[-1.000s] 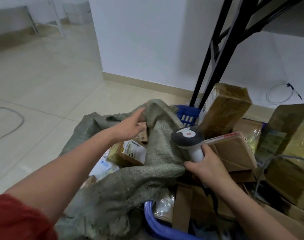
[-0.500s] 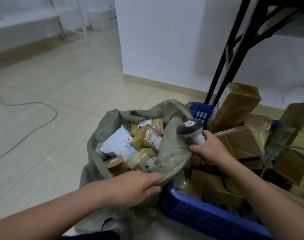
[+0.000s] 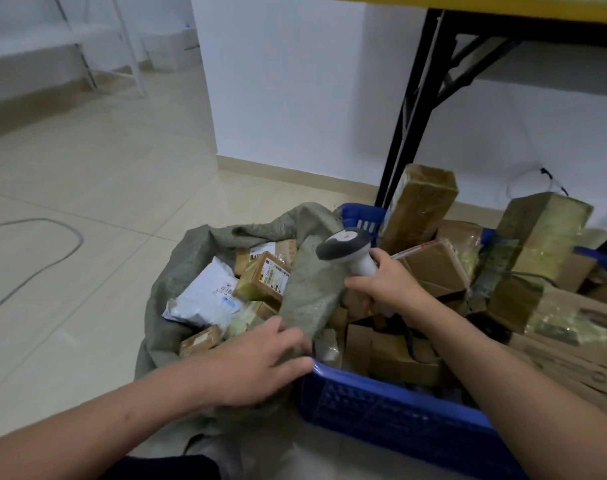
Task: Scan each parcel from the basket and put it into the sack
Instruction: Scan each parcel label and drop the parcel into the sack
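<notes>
A grey-green woven sack [image 3: 191, 258] stands open on the floor, holding several parcels, among them a white mailer [image 3: 205, 299] and a small brown box [image 3: 262, 280]. My left hand [image 3: 257, 365] grips the sack's near rim where a fold [image 3: 312, 292] of it drapes over the blue basket [image 3: 399, 414]. My right hand [image 3: 388, 289] holds a white and grey barcode scanner [image 3: 347, 247] by its handle, above the basket's edge. The basket is piled with brown taped cardboard parcels [image 3: 433, 265].
A black metal table leg [image 3: 409, 109] rises behind the basket, under a yellow-edged tabletop [image 3: 468, 5]. A white wall corner [image 3: 205, 98] stands behind the sack. A grey cable [image 3: 53, 258] lies on the tiled floor at the left. The scanner's cord [image 3: 407, 337] runs down into the basket.
My left hand came off the sack's far rim and now grips its near rim by the basket. The sack mouth has opened wider. My right hand has kept the scanner nearly still.
</notes>
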